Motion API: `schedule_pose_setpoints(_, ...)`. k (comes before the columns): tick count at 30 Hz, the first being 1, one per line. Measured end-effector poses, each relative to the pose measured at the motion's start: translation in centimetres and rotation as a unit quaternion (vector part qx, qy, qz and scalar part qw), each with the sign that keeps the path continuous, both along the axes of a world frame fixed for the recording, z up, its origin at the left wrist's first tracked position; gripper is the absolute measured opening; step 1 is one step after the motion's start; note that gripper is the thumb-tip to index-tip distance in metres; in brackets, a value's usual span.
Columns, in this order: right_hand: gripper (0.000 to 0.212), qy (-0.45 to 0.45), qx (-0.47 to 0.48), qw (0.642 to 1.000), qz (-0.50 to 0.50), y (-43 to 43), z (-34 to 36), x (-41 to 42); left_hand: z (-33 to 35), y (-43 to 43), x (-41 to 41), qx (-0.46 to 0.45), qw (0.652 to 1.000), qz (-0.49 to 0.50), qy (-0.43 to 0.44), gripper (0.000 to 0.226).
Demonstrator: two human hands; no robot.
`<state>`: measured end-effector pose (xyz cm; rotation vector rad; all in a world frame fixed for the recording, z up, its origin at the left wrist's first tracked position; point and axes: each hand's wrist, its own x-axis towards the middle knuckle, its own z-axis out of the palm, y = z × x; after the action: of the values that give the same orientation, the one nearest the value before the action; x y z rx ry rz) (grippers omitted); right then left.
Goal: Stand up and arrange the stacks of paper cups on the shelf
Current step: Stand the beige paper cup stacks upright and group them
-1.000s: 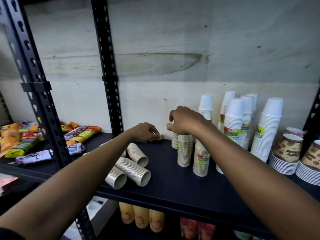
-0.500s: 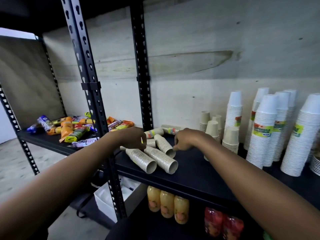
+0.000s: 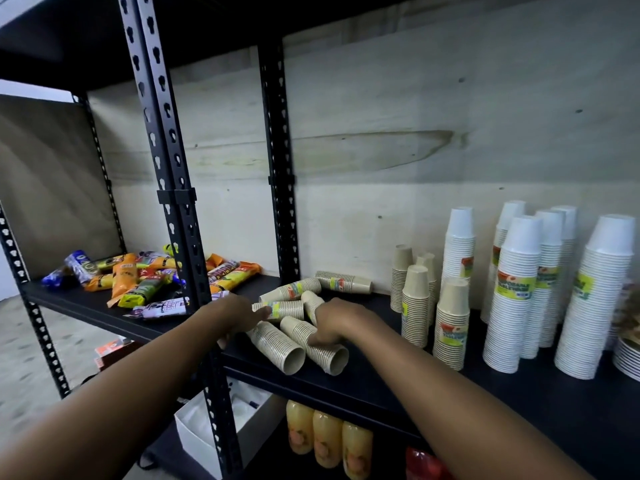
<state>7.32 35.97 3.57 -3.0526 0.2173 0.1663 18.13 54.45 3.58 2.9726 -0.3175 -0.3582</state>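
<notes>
Left hand (image 3: 242, 317) on lying cup stacks (image 3: 277, 344), black upright (image 3: 180, 220) and snack packets (image 3: 138, 289) beside.

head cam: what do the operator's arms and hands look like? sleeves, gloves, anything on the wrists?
Both forearms are bare to the frame edge, no sleeves in view. The left hand and right hand are ungloved; no watch, band or strap at either wrist. Rings can't be checked: fingers mostly hidden, the right ones around a lying cup stack.
</notes>
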Motion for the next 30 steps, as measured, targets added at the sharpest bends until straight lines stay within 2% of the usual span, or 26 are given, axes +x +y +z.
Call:
schedule_pose_setpoints(3,0.068,-0.003,0.025,1.000,-0.017,0.4,-0.6,0.2,-0.6,-1.0,0.0,-0.031,0.998,0.042,0.025,0.091)
schedule_pose_setpoints(6,0.068,-0.012,0.023,1.000,-0.014,0.5,-0.6,0.3,-1.3,-1.3,0.6,-0.025,0.999,0.032,0.016,0.092)
schedule_pose_setpoints(11,0.070,-0.017,0.041,0.999,-0.015,0.2,-0.6,0.2,-1.8,-1.9,0.7,-0.111,0.990,0.062,0.062,0.075)
schedule_pose_setpoints(16,0.054,-0.012,0.055,0.998,-0.019,-0.2,-0.8,-0.5,-1.9,-1.8,0.6,-0.191,0.973,0.073,0.103,0.060)
schedule_pose_setpoints(18,0.059,-0.008,0.059,0.998,-0.019,-0.6,-1.1,-0.9,-1.7,-1.5,0.4,-0.220,0.966,0.072,0.113,0.057)
schedule_pose_setpoints(22,0.060,-0.030,0.063,0.997,-0.023,-1.4,-1.2,-1.9,-0.5,-1.5,-0.7,-0.263,0.959,0.047,0.091,0.057)
schedule_pose_setpoints(26,0.063,-0.062,0.108,0.991,-0.040,-2.6,-1.1,-3.6,0.6,-2.2,-1.6,-0.325,0.945,0.017,0.035,0.075)
schedule_pose_setpoints(30,0.069,-0.117,0.145,0.981,-0.059,-4.0,-1.0,-5.5,1.8,-3.8,-2.4,-0.376,0.927,-0.015,-0.015,0.069)
